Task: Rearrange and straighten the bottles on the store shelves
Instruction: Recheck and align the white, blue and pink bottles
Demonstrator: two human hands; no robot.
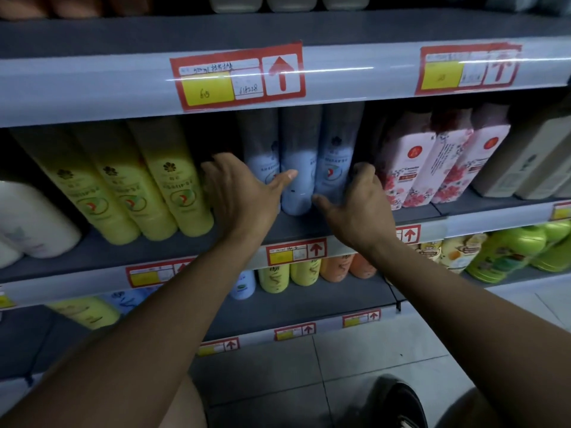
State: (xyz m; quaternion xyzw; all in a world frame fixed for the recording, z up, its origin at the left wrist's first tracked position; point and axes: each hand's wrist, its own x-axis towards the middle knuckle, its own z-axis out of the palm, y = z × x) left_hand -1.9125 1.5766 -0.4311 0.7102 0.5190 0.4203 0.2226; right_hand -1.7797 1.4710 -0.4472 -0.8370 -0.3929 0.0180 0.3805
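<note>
Both hands reach into the middle shelf, one on each side of a group of three pale blue bottles. The left hand lies against the left bottle of the group, fingers straight and spread, the thumb stretched across to the middle bottle. The right hand sits at the right bottle, thumb pointing left along its lower front and the fingers bent round its far side; how firmly it grips cannot be told. The blue bottles stand upright and close together, side by side, tops hidden behind the shelf edge above.

Left of them, across a dark gap, three yellow bottles stand in a row, and a white bottle sits at the far left. Right of the blue group stand pink flowered bottles, then beige ones at the edge. Red and yellow price tags with red arrows hang on the shelf fronts. On the shelf below are small yellow and orange bottles and green jugs. A dark shoe rests on the tiled floor.
</note>
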